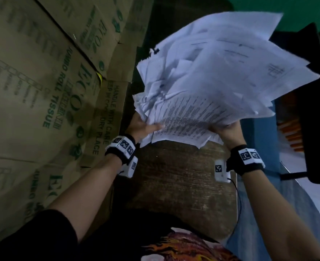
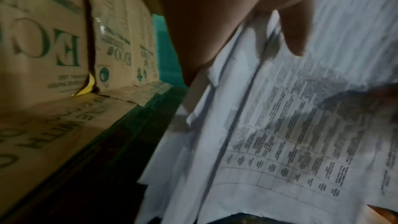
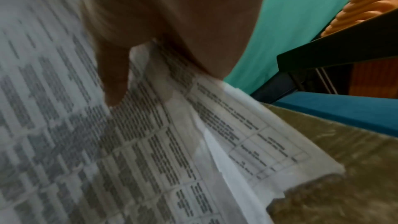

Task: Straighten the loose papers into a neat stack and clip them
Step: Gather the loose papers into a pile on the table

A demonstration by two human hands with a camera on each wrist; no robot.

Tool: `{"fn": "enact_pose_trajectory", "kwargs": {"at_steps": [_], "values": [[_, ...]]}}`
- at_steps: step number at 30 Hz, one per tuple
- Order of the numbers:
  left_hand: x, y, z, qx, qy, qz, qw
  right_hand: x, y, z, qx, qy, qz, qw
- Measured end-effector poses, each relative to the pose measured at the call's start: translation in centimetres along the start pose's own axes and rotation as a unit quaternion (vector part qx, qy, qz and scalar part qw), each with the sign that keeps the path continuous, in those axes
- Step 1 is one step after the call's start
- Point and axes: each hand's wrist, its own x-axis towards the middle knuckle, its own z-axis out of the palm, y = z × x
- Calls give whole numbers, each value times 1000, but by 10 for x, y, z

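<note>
A thick, untidy bundle of white printed papers is lifted off the brown wooden table, its sheets fanned out and skewed. My left hand grips the bundle's near left edge, thumb lying on the top sheet. My right hand grips the near right edge. In the left wrist view the thumb presses on the papers. The right wrist view shows my thumb on the printed top sheet. No clip is visible.
Stacked brown cardboard boxes with green print stand close along the left. A black chair with an orange part stands at the right, over a blue floor. A green wall lies beyond.
</note>
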Motion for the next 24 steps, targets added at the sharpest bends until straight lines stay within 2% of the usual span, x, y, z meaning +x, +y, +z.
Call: {"fn": "enact_pose_trajectory", "kwargs": {"at_steps": [3, 5, 7, 9, 12, 14, 17, 22, 24], "values": [[4, 7, 11, -18, 54, -33, 998, 6, 12, 8, -4, 47, 31, 998], [7, 12, 10, -24, 80, -17, 996, 8, 8, 6, 11, 60, 28, 998], [7, 12, 1, -32, 63, -11, 997, 4, -3, 1, 19, 26, 23, 999], [3, 6, -11, -57, 18, -42, 997, -1, -6, -4, 27, -28, 35, 999], [2, -28, -17, -95, -35, -120, 988, -7, 11, -5, 47, -68, 103, 991], [-1, -55, -14, -78, -48, -164, 982, -8, 33, -2, 33, -88, 173, 981], [-7, -83, -8, -24, -43, -234, 971, -12, 65, 6, -32, -116, 234, 965], [-15, -117, 4, 54, -13, -287, 956, -13, 93, 22, -245, -150, 289, 913], [-12, -123, 5, 69, -17, -291, 954, -8, 101, 25, -257, -166, 314, 899]]}}
